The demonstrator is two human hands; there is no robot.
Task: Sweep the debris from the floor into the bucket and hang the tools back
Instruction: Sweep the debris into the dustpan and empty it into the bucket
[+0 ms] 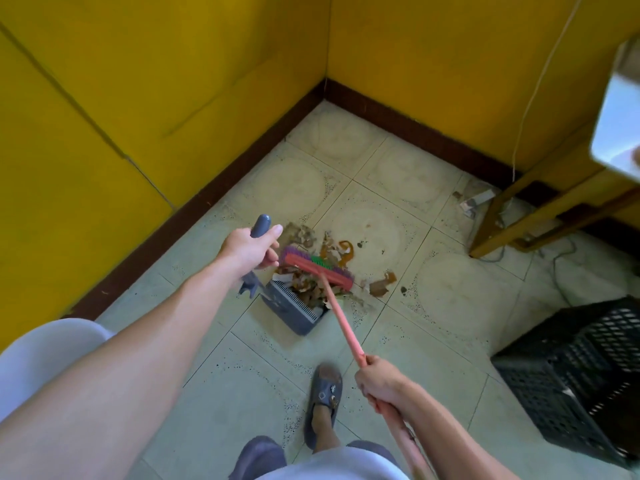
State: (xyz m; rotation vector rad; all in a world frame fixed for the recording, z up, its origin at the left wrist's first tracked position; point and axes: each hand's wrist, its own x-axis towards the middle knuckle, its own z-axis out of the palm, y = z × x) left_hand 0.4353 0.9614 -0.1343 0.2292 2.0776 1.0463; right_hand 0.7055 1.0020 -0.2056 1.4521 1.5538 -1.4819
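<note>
Pale green floor tiles (214,386) with little dark specks and big round shapes lie under the person's feet. One foot in a grey slipper (323,398) stands on them, low in the view. Just beside it the right hand (381,384) holds the pink stick of the broom (343,318), and its fingers are curled tight round the stick. A white rounded thing (45,348) sits low on the left. A black crate (581,372) full of holes sits on the floor at the right.

A bit farther out, a grey dustpan (294,310) rests on the tiles with brown scraps already inside it. The broom's red head with purple bristles lies right at the dustpan's open edge. The left hand (251,249) grips the dustpan's tall grey handle – fingers wrapped round it, thumb lying along the top.

The debris (311,237) is a heap of dry brown leaves and torn bits, touching the broom head and spreading just past it. A few bits lie off to the right.

Farther still, a wooden leg (495,216) stands on the floor with more scraps (474,200) and some wires near it. A dark brown skirting board (214,188) runs along the bottom of the yellow walls (156,81), which meet in a corner. A thin white cord (533,88) hangs down the right wall.
</note>
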